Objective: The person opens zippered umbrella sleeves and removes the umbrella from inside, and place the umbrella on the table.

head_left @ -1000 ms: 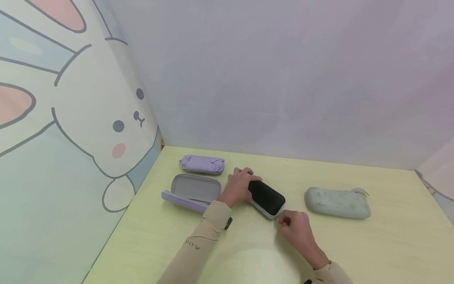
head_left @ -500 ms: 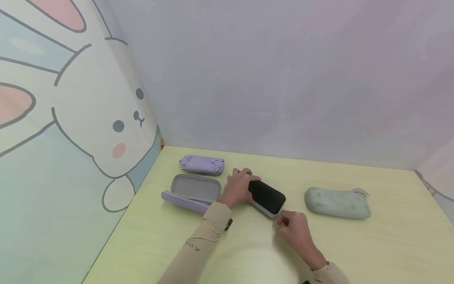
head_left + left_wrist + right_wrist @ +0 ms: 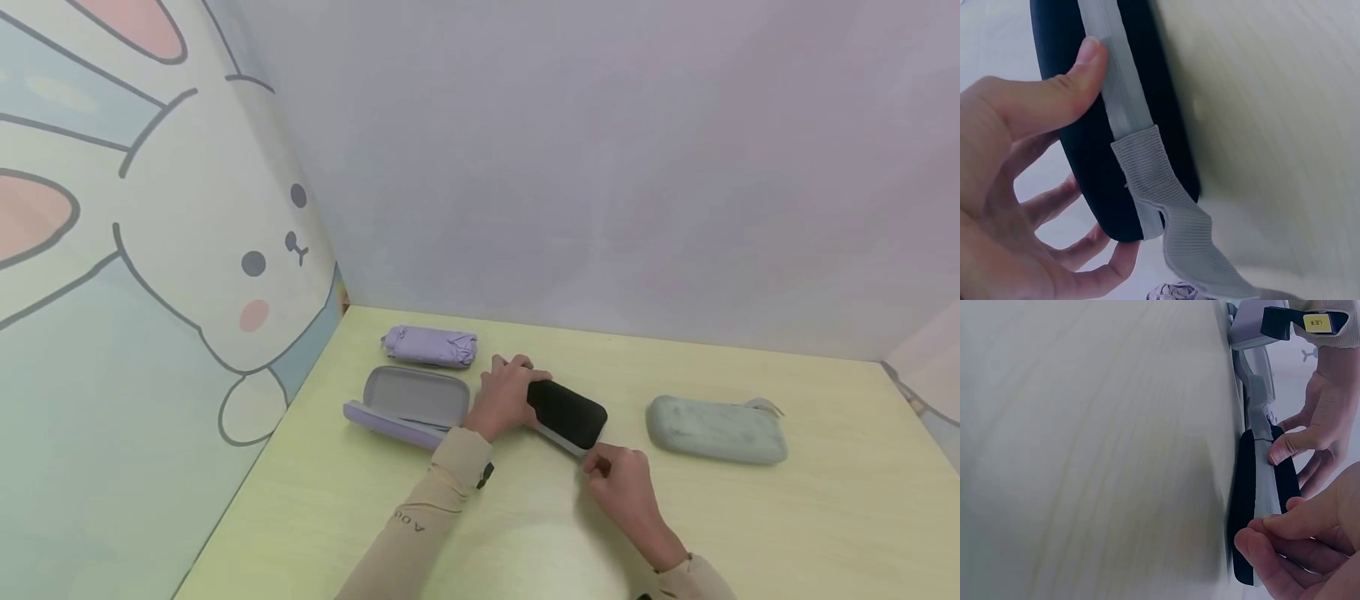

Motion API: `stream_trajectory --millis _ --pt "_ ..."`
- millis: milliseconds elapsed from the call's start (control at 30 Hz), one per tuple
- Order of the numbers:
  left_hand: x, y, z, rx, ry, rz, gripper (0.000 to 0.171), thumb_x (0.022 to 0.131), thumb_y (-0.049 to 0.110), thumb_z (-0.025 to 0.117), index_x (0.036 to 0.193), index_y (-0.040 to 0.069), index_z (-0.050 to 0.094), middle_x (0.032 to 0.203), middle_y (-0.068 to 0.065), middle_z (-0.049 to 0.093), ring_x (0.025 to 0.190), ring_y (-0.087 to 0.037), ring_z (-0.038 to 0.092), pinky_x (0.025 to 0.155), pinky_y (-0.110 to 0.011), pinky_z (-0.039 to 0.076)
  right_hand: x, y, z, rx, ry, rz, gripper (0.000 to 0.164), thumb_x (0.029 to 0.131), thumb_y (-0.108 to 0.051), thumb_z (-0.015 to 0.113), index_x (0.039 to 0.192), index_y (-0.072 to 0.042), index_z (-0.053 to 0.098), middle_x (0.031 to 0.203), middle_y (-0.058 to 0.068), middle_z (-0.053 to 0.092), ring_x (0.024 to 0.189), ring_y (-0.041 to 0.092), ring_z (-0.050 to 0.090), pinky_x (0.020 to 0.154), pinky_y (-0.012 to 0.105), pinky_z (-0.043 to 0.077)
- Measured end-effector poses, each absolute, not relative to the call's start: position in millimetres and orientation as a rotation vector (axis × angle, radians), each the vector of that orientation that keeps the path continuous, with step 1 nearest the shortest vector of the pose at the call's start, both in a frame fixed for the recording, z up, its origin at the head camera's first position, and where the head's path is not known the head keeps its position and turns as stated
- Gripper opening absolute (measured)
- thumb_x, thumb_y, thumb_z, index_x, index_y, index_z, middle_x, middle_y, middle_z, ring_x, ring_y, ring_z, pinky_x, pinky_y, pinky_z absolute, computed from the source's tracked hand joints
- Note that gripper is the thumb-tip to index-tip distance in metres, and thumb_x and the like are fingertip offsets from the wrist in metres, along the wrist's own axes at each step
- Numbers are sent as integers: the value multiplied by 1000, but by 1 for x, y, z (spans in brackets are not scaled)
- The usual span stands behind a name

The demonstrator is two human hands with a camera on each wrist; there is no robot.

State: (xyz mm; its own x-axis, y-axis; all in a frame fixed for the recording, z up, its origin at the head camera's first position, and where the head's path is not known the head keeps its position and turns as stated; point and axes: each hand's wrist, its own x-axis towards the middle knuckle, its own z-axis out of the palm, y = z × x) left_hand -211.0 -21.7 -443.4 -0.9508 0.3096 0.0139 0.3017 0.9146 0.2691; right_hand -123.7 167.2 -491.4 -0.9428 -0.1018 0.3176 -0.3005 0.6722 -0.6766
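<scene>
A black zip case (image 3: 572, 415) with a light grey zipper band lies slantwise near the middle of the table. My left hand (image 3: 506, 400) grips its far left end, the thumb pressed on the zipper (image 3: 1125, 94) in the left wrist view and the other fingers around the opposite side. Beside that thumb a ribbed grey strap (image 3: 1188, 240) hangs loose from the case's end. At the near right end, my right hand (image 3: 626, 496) pinches at the zipper with thumb and forefinger (image 3: 1260, 540); its fingers hide the slider. The zipper looks closed where it shows.
Left of the case sits an open lilac box with a grey inside (image 3: 416, 396), partly behind my left wrist. Behind that box lies a lilac wrapped bundle (image 3: 431, 346). A pale green pouch (image 3: 716, 431) rests to the right. Walls (image 3: 570, 167) rise behind and at left.
The near right end of the black case has tipped up slightly, and my right hand has shifted a little left against it. My left hand keeps its grip.
</scene>
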Motion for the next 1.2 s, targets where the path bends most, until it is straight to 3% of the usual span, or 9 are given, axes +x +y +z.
stream_trajectory --millis 367,1200 --pt "-213 -22 -442 486 3038 424 68 63 23 89 125 30 63 121 -3 53 101 -32 43 69 -45 45 -126 167 -494 308 -2598 1122 29 58 17 54 56 -11 62 53 -9 54 49 3 43 48 22 39" --pt "-212 -26 -446 460 3043 463 69 60 30 88 124 28 64 114 -3 54 98 -29 40 58 -36 45 -131 162 -495 275 -2586 1124 28 60 17 52 57 -10 62 52 -6 55 49 5 44 48 22 39"
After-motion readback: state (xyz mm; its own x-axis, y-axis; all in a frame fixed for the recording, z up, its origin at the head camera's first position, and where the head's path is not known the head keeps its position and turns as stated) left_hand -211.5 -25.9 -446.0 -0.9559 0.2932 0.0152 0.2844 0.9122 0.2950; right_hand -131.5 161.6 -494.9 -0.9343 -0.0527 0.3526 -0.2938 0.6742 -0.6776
